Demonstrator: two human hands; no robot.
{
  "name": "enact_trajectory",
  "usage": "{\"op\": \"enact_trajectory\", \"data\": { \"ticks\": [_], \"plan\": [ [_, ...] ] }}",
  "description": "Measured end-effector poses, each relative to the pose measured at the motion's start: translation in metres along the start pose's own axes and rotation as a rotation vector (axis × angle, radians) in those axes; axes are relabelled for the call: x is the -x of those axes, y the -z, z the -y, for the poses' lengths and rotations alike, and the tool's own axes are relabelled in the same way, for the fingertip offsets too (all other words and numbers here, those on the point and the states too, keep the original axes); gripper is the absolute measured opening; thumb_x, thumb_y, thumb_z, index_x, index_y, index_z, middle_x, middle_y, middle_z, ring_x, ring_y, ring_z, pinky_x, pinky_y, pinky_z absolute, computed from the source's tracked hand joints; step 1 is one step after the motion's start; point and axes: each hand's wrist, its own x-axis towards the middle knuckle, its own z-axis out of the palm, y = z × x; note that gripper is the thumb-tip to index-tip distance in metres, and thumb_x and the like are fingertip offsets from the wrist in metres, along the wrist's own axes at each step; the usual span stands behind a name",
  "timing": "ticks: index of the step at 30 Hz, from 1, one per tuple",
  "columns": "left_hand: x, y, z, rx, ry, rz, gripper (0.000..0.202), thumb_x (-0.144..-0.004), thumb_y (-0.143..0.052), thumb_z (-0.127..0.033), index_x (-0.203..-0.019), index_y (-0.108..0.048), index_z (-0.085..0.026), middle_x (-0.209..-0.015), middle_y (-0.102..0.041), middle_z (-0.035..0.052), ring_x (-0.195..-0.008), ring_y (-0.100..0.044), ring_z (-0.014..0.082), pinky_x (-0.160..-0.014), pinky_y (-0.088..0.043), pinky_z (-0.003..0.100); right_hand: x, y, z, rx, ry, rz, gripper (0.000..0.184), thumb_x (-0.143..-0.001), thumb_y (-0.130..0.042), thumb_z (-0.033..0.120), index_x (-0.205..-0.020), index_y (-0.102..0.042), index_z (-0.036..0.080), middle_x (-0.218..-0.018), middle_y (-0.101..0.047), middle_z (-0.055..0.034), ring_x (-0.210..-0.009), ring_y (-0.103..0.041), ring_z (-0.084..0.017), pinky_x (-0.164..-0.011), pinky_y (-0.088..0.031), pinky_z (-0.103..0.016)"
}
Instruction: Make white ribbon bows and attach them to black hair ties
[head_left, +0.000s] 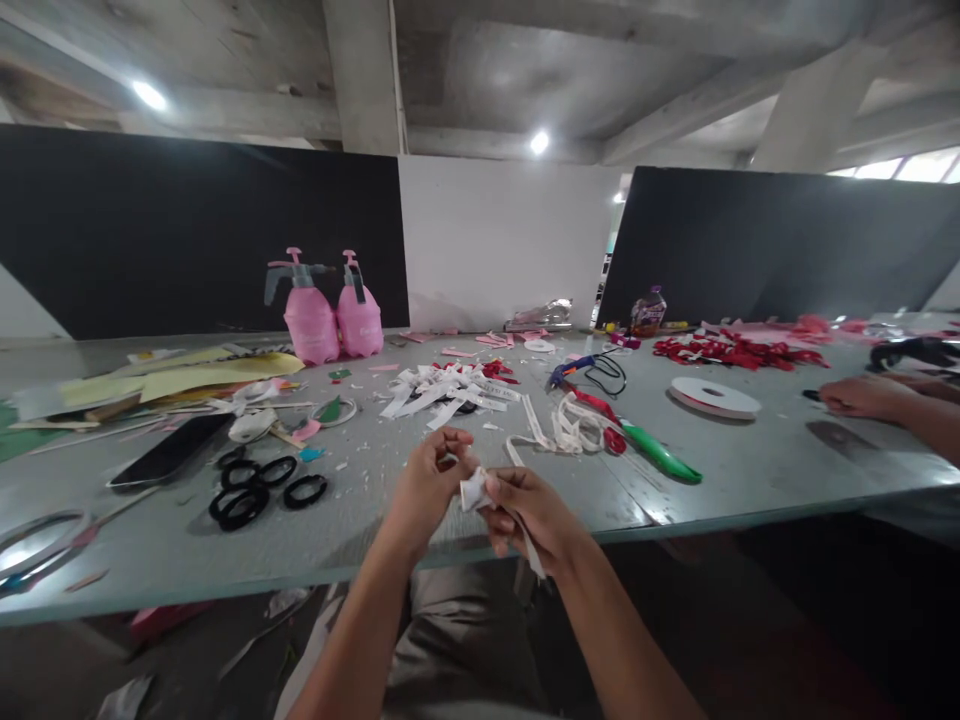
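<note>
Just over the table's front edge, my right hand (531, 512) pinches a white ribbon (474, 490) folded into a small bow-like shape. A loose length of the same ribbon hangs below the right fingers. My left hand (435, 485) has its fingers curled and closed at the left side of the fold, with the thumb against it. Beyond my hands lies a pile of cut white ribbon pieces (450, 388) with print on them. Right of that pile, a long white ribbon (566, 430) lies in loose loops.
Black rings (241, 500) and a phone (174, 450) lie left. Pink spray bottles (311, 325) stand behind. A blue glue gun (574, 368), green-handled tool (660, 452), ribbon roll (714, 397) and red ribbon pile (739, 350) lie right. Another person's hand (862, 395) works at far right.
</note>
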Motion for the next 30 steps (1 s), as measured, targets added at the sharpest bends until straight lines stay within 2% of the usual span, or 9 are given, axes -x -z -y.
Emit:
{"op": "enact_trajectory", "data": {
  "ticks": [3, 5, 8, 13, 18, 22, 25, 28, 30],
  "plan": [
    [0.004, -0.004, -0.005, -0.140, -0.327, -0.220, 0.011, -0.070, -0.070, -0.019, -0.080, -0.066, -0.018, -0.083, -0.060, 0.0026, -0.071, -0.051, 0.0117, -0.062, -0.038, 0.018, -0.003, 0.000, 0.003, -0.010, 0.090, -0.185, 0.032, -0.071, -0.074, 0.043, -0.076, -0.067, 0.012, -0.052, -0.041, 0.0057, -0.043, -0.033, -0.004, -0.040, -0.048, -0.018],
    [0.009, -0.008, -0.011, -0.189, -0.419, -0.221, 0.005, -0.070, -0.070, -0.018, -0.074, -0.067, -0.019, -0.078, -0.060, 0.0023, -0.073, -0.049, 0.0129, -0.066, -0.037, 0.019, -0.004, 0.001, 0.009, 0.007, 0.134, -0.234, 0.031, -0.070, -0.074, 0.042, -0.075, -0.067, 0.012, -0.052, -0.042, 0.0051, -0.044, -0.036, -0.005, -0.039, -0.047, -0.018],
    [0.016, -0.012, -0.013, -0.284, -0.395, -0.133, 0.008, -0.066, -0.075, -0.020, -0.068, -0.067, -0.018, -0.069, -0.058, 0.0011, -0.068, -0.046, 0.0132, -0.065, -0.035, 0.021, -0.001, -0.001, 0.017, 0.065, 0.172, -0.239, 0.030, -0.071, -0.074, 0.041, -0.073, -0.067, 0.013, -0.049, -0.042, 0.0053, -0.043, -0.037, -0.005, -0.039, -0.046, -0.018],
    [0.013, -0.012, -0.001, -0.403, -0.363, -0.142, 0.012, -0.072, -0.071, -0.028, -0.068, -0.064, -0.019, -0.066, -0.058, -0.0002, -0.065, -0.048, 0.0125, -0.064, -0.036, 0.022, 0.005, -0.007, 0.019, 0.057, 0.228, -0.318, 0.029, -0.071, -0.073, 0.042, -0.075, -0.071, 0.014, -0.054, -0.054, 0.0019, -0.047, -0.049, -0.008, -0.048, -0.051, -0.023],
    [0.008, -0.006, 0.007, -0.257, -0.257, -0.119, 0.022, -0.078, -0.065, -0.037, -0.071, -0.061, -0.016, -0.064, -0.057, 0.0003, -0.062, -0.051, 0.0113, -0.059, -0.038, 0.021, 0.004, -0.009, 0.015, -0.021, 0.238, -0.416, 0.032, -0.068, -0.077, 0.035, -0.093, -0.073, 0.016, -0.069, -0.065, -0.0006, -0.054, -0.058, -0.009, -0.052, -0.053, -0.022],
    [0.004, -0.003, 0.010, -0.072, -0.216, -0.200, 0.026, -0.077, -0.063, -0.042, -0.073, -0.056, -0.017, -0.069, -0.059, 0.0005, -0.065, -0.056, 0.0120, -0.059, -0.044, 0.022, 0.002, -0.007, 0.009, -0.021, 0.285, -0.475, 0.030, -0.067, -0.077, 0.035, -0.091, -0.071, 0.018, -0.068, -0.063, 0.0016, -0.050, -0.054, -0.008, -0.049, -0.050, -0.022],
    [0.003, -0.003, 0.011, -0.011, -0.199, -0.229, 0.028, -0.078, -0.062, -0.043, -0.074, -0.051, -0.018, -0.068, -0.059, -0.0009, -0.061, -0.057, 0.0120, -0.058, -0.046, 0.023, 0.004, -0.005, 0.009, 0.159, 0.366, -0.453, 0.030, -0.074, -0.070, 0.041, -0.093, -0.071, 0.018, -0.078, -0.065, -0.0017, -0.061, -0.057, -0.010, -0.060, -0.052, -0.025],
    [0.003, -0.004, 0.011, -0.119, -0.219, -0.228, 0.029, -0.079, -0.062, -0.042, -0.072, -0.049, -0.017, -0.060, -0.055, -0.0024, -0.055, -0.052, 0.0095, -0.056, -0.044, 0.021, 0.011, -0.004, 0.016, 0.442, 0.434, -0.380, 0.039, -0.079, -0.064, 0.046, -0.106, -0.068, 0.019, -0.100, -0.066, -0.0069, -0.086, -0.060, -0.017, -0.072, -0.050, -0.026],
    [0.003, -0.005, 0.011, -0.195, -0.250, -0.208, 0.028, -0.077, -0.064, -0.040, -0.072, -0.051, -0.016, -0.061, -0.055, -0.0020, -0.056, -0.051, 0.0086, -0.055, -0.042, 0.019, 0.014, -0.005, 0.021, 0.578, 0.417, -0.329, 0.040, -0.077, -0.066, 0.045, -0.108, -0.067, 0.019, -0.102, -0.066, -0.0074, -0.089, -0.060, -0.018, -0.072, -0.049, -0.026]
  ]
}}
